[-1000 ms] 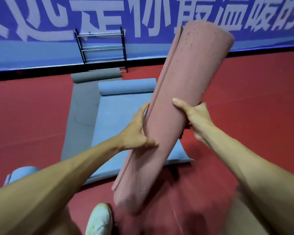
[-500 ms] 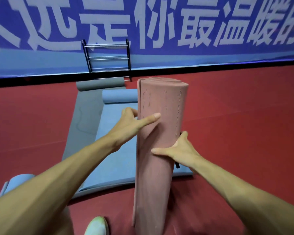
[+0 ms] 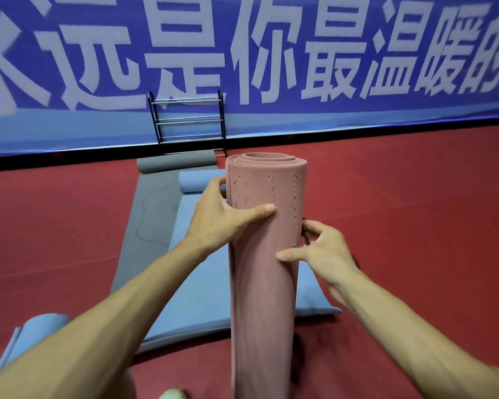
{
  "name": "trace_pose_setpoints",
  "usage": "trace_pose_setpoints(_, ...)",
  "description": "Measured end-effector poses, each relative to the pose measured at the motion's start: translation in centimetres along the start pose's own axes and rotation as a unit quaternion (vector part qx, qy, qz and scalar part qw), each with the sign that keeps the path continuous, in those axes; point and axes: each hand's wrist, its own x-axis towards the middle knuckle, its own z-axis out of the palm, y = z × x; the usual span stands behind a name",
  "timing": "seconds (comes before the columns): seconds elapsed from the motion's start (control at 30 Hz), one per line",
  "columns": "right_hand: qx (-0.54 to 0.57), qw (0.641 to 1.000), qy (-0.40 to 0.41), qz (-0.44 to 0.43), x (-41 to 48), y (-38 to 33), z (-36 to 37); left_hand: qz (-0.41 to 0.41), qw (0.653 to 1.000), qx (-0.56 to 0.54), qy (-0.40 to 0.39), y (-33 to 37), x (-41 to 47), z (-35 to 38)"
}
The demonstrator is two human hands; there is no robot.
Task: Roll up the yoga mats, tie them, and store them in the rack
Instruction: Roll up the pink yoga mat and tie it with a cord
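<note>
Pink mat [image 3: 264,283], rolled into a tube, surface scuffed and pitted, standing upright at centre frame on the red floor [image 3: 415,226]. Left hand [image 3: 222,217] wraps its upper left side, thumb pressed flat across the front. Right hand [image 3: 326,254] clasps the right side lower down, thumb on the front, fingers curled beside a dark cord [image 3: 306,237]. Rack [image 3: 188,122] at upper centre, well apart.

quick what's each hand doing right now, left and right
left hand: grips the rolled pink mat.
right hand: thumb on the pink mat, fingers curled round a dark cord.
</note>
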Motion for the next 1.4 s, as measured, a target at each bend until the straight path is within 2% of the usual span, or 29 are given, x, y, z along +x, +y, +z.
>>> trace_pose_setpoints(0.1,0.213,0.976,0.030,0.039,0.2,-1.7,-0.4,-0.004,1.000,-0.005,0.010,-0.5,0.4,-0.2)
trace_pose_setpoints(0.2,0.416,0.905,0.044,0.073,0.1,-3.6,-0.9,0.004,1.000,-0.008,-0.008,-0.9,0.3,-0.9)
trace_pose_setpoints(0.27,0.494,0.865,0.044,0.072,-0.1,-4.7,-1.2,0.017,0.999,-0.011,-0.029,-1.1,0.1,-1.4)
trace_pose_setpoints(0.37,0.530,0.846,0.056,0.039,-0.1,-5.7,-2.0,0.033,0.998,-0.012,-0.055,-1.6,0.0,-1.7)
trace_pose_setpoints(0.4,0.521,0.851,0.059,0.020,0.0,-5.9,-2.2,0.035,0.997,-0.013,-0.064,-1.7,0.0,-1.8)
trace_pose_setpoints(0.47,0.442,0.894,0.064,-0.033,-0.1,-6.2,-2.2,0.038,0.996,-0.020,-0.082,-1.8,0.0,-1.9)
trace_pose_setpoints(0.53,0.260,0.954,0.094,-0.119,-0.3,-6.2,-2.2,0.043,0.994,-0.027,-0.095,-1.8,0.0,-2.2)
trace_pose_setpoints(0.57,0.136,0.965,0.129,-0.181,-0.4,-6.0,-2.3,0.046,0.994,-0.028,-0.100,-1.7,-0.1,-2.3)
trace_pose_setpoints(0.63,-0.074,0.936,0.177,-0.296,-0.5,-5.8,-2.4,0.050,0.992,-0.031,-0.109,-1.7,-0.2,-2.4)
trace_pose_setpoints(0.67,-0.126,0.919,0.183,-0.327,-0.6,-5.7,-2.4,0.053,0.992,-0.032,-0.114,-1.7,-0.2,-2.4)
trace_pose_setpoints(0.77,-0.142,0.907,0.186,-0.351,-1.0,-5.9,-2.7,0.059,0.990,-0.030,-0.123,-1.7,-0.2,-2.2)
trace_pose_setpoints(0.93,-0.101,0.926,0.148,-0.331,-1.4,-6.5,-2.8,0.065,0.987,-0.035,-0.142,-1.3,-0.4,-1.8)
trace_pose_setpoints(1.07,-0.190,0.921,0.142,-0.309,-1.8,-6.5,-1.8,0.079,0.987,-0.034,-0.137,-0.7,-0.9,-0.3)
trace_pose_setpoints(1.23,-0.195,0.927,0.120,-0.298,-1.4,-6.9,-1.3,0.091,0.985,-0.068,-0.130,0.5,-2.4,1.5)
trace_pose_setpoints(1.33,-0.178,0.927,0.124,-0.306,-1.5,-7.1,-1.2,0.079,0.972,-0.129,-0.182,1.1,-2.5,1.3)
trace_pose_setpoints(1.4,-0.181,0.924,0.131,-0.309,-1.5,-7.2,-0.9,0.063,0.966,-0.131,-0.212,1.2,-2.4,1.0)
